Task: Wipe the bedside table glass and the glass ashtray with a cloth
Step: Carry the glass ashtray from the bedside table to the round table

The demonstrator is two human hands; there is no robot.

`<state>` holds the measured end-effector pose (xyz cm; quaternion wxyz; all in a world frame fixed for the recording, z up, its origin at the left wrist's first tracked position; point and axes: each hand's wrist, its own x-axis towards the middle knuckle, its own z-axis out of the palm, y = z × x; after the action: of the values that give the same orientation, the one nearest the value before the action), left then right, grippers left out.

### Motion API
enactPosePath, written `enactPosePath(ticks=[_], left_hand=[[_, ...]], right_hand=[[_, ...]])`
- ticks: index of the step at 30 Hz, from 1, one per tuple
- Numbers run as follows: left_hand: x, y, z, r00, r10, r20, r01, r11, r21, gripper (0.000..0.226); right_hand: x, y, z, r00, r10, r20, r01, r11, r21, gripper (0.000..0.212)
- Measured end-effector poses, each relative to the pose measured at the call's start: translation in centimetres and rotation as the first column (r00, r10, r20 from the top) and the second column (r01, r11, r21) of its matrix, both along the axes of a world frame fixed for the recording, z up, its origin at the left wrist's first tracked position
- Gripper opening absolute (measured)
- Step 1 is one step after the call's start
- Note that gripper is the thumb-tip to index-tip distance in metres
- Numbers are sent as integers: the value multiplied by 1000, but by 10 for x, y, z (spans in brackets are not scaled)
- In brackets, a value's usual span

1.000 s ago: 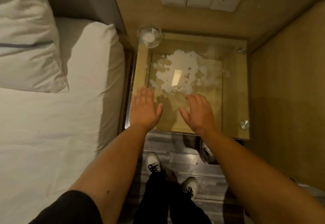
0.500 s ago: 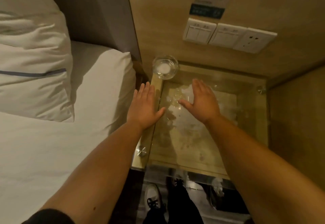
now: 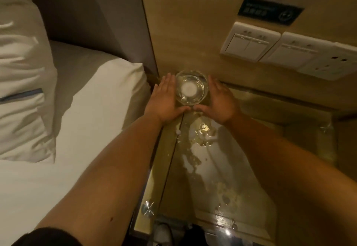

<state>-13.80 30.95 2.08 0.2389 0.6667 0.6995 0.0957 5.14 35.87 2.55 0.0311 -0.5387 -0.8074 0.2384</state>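
Framing the glass ashtray from both sides, the left hand and the right hand sit with fingers straight along its rim and thumbs nearly meeting in front of it; neither grip is curled round the glass, so it looks cupped rather than lifted, and I cannot tell whether the palms actually touch it. The ashtray stands in the far left corner of the bedside table, tight against the wall, with something pale in its middle. To do this step well, I'd say close in evenly from both sides and raise it straight up, because wet glass is slippery and heavy. No cloth is in view, so one has to be fetched before any wiping. A white foamy spill spreads over the glass top on the near side of the hands, right where the ashtray might be set down. Just left lies the bed with its pillow; above, the wall switches sit clear of the lift.
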Motion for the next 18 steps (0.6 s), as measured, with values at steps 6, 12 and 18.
enactPosePath(ticks=[6, 12, 18], left_hand=[[-6, 14, -6, 987, 17, 159, -15, 1000, -10, 118], [0, 9, -2, 971, 27, 236, -31, 999, 16, 107], [24, -12, 30, 951, 15, 308, -14, 1000, -6, 103]], right_hand=[[-4, 6, -10, 999, 1, -53, -1, 1000, 2, 114], [1, -2, -3, 993, -38, -110, 38, 999, -4, 113], [26, -37, 32, 980, -110, -167, 111, 994, -3, 113]])
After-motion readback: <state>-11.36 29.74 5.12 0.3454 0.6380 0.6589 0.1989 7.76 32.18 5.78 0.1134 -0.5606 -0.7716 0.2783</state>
